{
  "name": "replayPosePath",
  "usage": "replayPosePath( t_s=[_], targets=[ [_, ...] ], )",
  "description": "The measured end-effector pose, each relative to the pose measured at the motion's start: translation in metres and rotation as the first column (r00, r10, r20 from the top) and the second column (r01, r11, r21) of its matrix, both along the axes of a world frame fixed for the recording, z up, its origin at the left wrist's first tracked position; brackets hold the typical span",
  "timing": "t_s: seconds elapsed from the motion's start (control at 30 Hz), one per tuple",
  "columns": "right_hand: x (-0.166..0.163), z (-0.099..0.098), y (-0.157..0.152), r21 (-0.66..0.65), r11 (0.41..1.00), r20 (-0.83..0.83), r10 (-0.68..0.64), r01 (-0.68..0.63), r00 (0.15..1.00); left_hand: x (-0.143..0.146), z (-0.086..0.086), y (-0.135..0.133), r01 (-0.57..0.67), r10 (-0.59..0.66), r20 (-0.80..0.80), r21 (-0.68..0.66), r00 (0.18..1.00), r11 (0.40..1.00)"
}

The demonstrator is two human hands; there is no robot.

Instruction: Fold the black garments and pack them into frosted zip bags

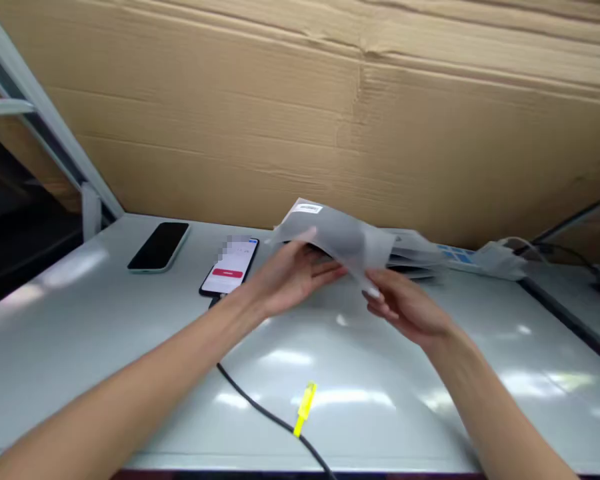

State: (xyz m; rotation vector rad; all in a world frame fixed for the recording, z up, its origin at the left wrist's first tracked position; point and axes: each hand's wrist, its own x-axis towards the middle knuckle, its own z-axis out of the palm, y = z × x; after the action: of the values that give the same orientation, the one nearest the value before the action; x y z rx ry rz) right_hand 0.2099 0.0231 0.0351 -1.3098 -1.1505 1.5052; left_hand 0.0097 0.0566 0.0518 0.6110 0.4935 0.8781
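Observation:
A grey plastic bag (340,233) with a small white label is lifted off a stack of similar bags (415,257) lying at the back of the grey table (80,320). My left hand (290,277) grips the bag's left part from beneath, thumb on top. My right hand (405,307) pinches the bag's lower right corner with curled fingers. Both hands are blurred by motion.
A lit phone (230,267) with a red button on its screen lies left of my hands, and a dark phone (160,247) farther left. A black cable with a yellow tag (304,407) crosses the table's front. Cardboard (330,113) walls the back. A white power strip (495,260) lies at right.

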Motion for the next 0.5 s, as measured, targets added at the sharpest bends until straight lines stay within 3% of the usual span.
replayPosePath(
  t_s=[0.13,0.2,0.23,0.27,0.3,0.37,0.4,0.43,0.5],
  targets=[
    [0.005,-0.006,0.037,0.149,0.958,-0.007,-0.246,0.244,0.969,-0.003,0.001,0.002,0.061,-0.068,-0.213,-0.041,0.975,0.997],
    [0.005,-0.014,0.04,0.212,0.922,0.002,-0.332,0.324,0.943,-0.007,-0.007,-0.011,0.179,-0.121,-0.452,0.088,0.884,0.98],
    [0.005,-0.017,0.039,0.238,0.908,0.009,-0.356,0.344,0.934,-0.01,-0.011,-0.016,0.23,-0.068,-0.59,0.203,0.805,0.952],
    [0.005,-0.02,0.038,0.261,0.9,0.02,-0.368,0.35,0.93,-0.013,-0.015,-0.02,0.261,0.07,-0.71,0.347,0.701,0.901],
    [0.004,-0.023,0.036,0.281,0.895,0.034,-0.369,0.345,0.929,-0.016,-0.017,-0.02,0.285,0.288,-0.759,0.524,0.584,0.803],
    [0.005,-0.027,0.033,0.32,0.891,0.065,-0.361,0.323,0.93,-0.02,-0.019,-0.009,0.385,0.695,-0.623,0.777,0.358,0.498],
    [0.005,-0.028,0.033,0.339,0.889,0.082,-0.355,0.308,0.931,-0.02,-0.018,0.002,0.474,0.806,-0.519,0.807,0.284,0.353],
    [0.005,-0.029,0.033,0.357,0.886,0.099,-0.35,0.294,0.932,-0.02,-0.017,0.015,0.52,0.823,-0.494,0.799,0.28,0.302],
    [0.007,-0.031,0.032,0.392,0.881,0.133,-0.338,0.264,0.932,-0.016,-0.017,0.044,0.597,0.823,-0.499,0.758,0.271,0.263]
  ],
)
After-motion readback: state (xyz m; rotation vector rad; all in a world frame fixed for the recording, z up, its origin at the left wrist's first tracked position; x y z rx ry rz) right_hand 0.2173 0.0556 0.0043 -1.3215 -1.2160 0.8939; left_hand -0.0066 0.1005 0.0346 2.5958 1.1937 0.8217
